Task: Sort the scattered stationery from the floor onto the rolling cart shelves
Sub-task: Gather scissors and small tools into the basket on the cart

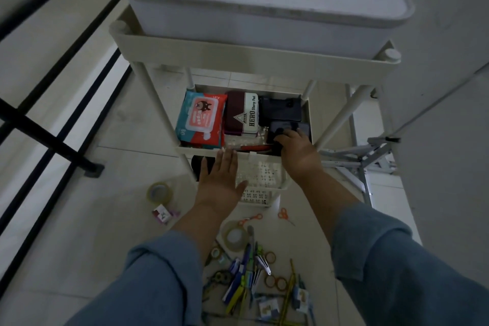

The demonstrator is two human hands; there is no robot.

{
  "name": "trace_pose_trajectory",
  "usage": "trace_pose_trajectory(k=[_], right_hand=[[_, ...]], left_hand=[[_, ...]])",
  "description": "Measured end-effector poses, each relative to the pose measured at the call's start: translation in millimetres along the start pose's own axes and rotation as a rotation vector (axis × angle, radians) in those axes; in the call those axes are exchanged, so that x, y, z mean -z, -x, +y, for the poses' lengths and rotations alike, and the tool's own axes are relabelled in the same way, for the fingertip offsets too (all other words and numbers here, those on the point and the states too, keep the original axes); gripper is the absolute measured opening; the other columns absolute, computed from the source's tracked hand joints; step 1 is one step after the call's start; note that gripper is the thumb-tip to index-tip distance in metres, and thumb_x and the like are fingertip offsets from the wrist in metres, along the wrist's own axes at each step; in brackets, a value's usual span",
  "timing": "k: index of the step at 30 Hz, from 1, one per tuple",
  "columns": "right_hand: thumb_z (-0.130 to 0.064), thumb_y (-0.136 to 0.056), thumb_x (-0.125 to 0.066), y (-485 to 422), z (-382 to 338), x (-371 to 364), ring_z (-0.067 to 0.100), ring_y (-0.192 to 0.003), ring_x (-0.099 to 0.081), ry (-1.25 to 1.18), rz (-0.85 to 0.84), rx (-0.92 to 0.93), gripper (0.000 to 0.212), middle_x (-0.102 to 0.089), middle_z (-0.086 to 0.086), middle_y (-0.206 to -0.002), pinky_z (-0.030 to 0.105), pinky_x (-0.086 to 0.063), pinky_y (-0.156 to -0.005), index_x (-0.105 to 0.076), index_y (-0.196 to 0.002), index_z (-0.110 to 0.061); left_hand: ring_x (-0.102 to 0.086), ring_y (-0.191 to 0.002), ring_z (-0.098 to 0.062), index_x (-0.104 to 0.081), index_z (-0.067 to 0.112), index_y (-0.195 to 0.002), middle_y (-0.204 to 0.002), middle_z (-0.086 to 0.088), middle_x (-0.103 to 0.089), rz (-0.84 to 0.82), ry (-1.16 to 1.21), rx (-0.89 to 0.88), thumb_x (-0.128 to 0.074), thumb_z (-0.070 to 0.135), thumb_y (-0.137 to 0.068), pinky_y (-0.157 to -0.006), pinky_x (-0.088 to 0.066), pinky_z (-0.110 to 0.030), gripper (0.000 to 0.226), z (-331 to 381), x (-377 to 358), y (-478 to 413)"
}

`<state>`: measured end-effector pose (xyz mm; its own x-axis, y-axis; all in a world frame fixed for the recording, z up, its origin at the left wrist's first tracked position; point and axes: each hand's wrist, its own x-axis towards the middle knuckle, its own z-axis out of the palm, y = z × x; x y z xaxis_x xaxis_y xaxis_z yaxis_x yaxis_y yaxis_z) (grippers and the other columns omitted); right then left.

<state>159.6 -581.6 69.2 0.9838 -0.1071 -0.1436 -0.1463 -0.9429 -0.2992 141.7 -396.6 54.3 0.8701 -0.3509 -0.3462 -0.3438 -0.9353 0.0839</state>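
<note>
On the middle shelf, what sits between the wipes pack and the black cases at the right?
In the head view, the HERO stamp pad tin lies between the wipes pack and the black cases.

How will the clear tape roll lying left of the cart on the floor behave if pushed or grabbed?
The clear tape roll lies flat on the tile floor, so a push would probably slide it, not roll it. Tipped onto its edge, it could roll off. Its ring shape looks rigid and likely light, easy to pinch through the hole.

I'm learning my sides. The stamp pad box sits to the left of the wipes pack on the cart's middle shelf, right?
Not quite. The head view shows the stamp pad box to the right of the wipes pack, both on the cart's middle shelf.
</note>
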Motion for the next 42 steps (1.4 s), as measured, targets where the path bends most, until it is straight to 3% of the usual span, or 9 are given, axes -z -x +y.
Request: trace_pose_trajectory(k=[4, 7, 11, 18, 22, 27, 30, 35, 42], right_hand=[[-0.010, -0.096, -0.040, 13, -4, -3, 0.036, -0.145, -0.010, 0.044, 0.068, 0.052, 0.046, -0.026, 0.012, -0.154, 0.047, -0.017, -0.118, -0.039, -0.141, -0.012], [-0.003, -0.085, -0.048, 29, -13, -11, 0.049, -0.132, -0.034, -0.067, 0.286, 0.130, 0.039, -0.048, 0.027, -0.135, 0.059, -0.035, -0.105, -0.058, -0.123, -0.001], [0.005, -0.079, -0.051, 72, -42, -31, 0.041, -0.122, -0.046, -0.245, 0.388, 0.195, 0.038, -0.054, 0.020, -0.124, 0.046, -0.041, -0.103, -0.062, -0.114, -0.004], [-0.001, -0.089, -0.051, 161, -108, -116, 0.028, -0.122, -0.045, -0.428, 0.227, 0.000, 0.031, -0.052, 0.014, -0.128, 0.020, -0.028, -0.097, -0.062, -0.117, -0.007], [-0.008, -0.087, -0.046, 201, -136, -170, 0.031, -0.110, -0.053, -0.505, 0.127, -0.076, 0.031, -0.056, 0.013, -0.117, 0.031, -0.043, -0.094, -0.063, -0.113, -0.006], [-0.006, -0.092, -0.049, 239, -152, -239, 0.025, -0.108, -0.055, -0.499, 0.014, -0.224, 0.029, -0.059, 0.010, -0.119, 0.020, -0.036, -0.081, -0.061, -0.118, -0.010], [-0.002, -0.091, -0.051, 259, -149, -279, 0.024, -0.109, -0.056, -0.527, -0.038, -0.278, 0.029, -0.060, 0.010, -0.117, 0.017, -0.034, -0.085, -0.062, -0.117, -0.007], [-0.003, -0.090, -0.051, 294, -128, -342, 0.026, -0.109, -0.056, -0.519, -0.138, -0.224, 0.029, -0.060, 0.012, -0.117, 0.028, -0.044, -0.093, -0.062, -0.116, -0.009], [-0.005, -0.091, -0.051, 312, -93, -438, 0.025, -0.109, -0.054, -0.490, -0.159, -0.155, 0.029, -0.060, 0.011, -0.116, 0.018, -0.034, -0.088, -0.060, -0.119, -0.008]], left_hand=[[0.008, -0.147, -0.013, 0.008, 0.016, -0.150, -0.159, 0.001, 0.013, 0.013, 0.093, -0.029, -0.022, 0.046, -0.099, -0.120, 0.001, -0.041, 0.066, -8, 4, -1], [0.000, -0.147, -0.012, -0.001, 0.017, -0.151, -0.159, 0.001, 0.007, 0.120, 0.152, -0.051, -0.028, 0.035, -0.101, -0.118, -0.002, -0.039, 0.060, -15, 9, 12], [-0.016, -0.145, -0.017, -0.023, 0.017, -0.147, -0.159, -0.001, -0.010, 0.200, 0.312, -0.003, -0.037, 0.030, -0.099, -0.116, -0.014, -0.039, 0.051, -35, 2, 45], [-0.028, -0.140, -0.024, -0.036, 0.014, -0.141, -0.153, -0.007, -0.027, 0.117, 0.375, 0.042, -0.041, 0.029, -0.098, -0.113, -0.027, -0.039, 0.046, -115, -64, 119], [-0.040, -0.132, -0.025, -0.042, 0.010, -0.137, -0.143, -0.009, -0.041, 0.078, 0.470, 0.091, -0.046, 0.025, -0.096, -0.105, -0.035, -0.035, 0.044, -164, -112, 164], [-0.042, -0.128, -0.023, -0.040, 0.013, -0.137, -0.140, -0.007, -0.043, -0.025, 0.520, 0.193, -0.044, 0.027, -0.097, -0.101, -0.036, -0.032, 0.043, -198, -179, 205], [-0.042, -0.127, -0.024, -0.038, 0.013, -0.138, -0.141, -0.007, -0.043, -0.102, 0.528, 0.235, -0.043, 0.027, -0.098, -0.101, -0.038, -0.033, 0.043, -200, -219, 226], [-0.046, -0.123, -0.023, -0.040, 0.016, -0.137, -0.136, -0.004, -0.047, -0.142, 0.603, 0.327, -0.043, 0.029, -0.097, -0.098, -0.041, -0.033, 0.042, -182, -292, 254], [-0.035, -0.135, -0.017, -0.032, 0.015, -0.143, -0.146, -0.001, -0.037, -0.162, 0.662, 0.353, -0.040, 0.035, -0.098, -0.108, -0.031, -0.028, 0.050, -143, -415, 258]])
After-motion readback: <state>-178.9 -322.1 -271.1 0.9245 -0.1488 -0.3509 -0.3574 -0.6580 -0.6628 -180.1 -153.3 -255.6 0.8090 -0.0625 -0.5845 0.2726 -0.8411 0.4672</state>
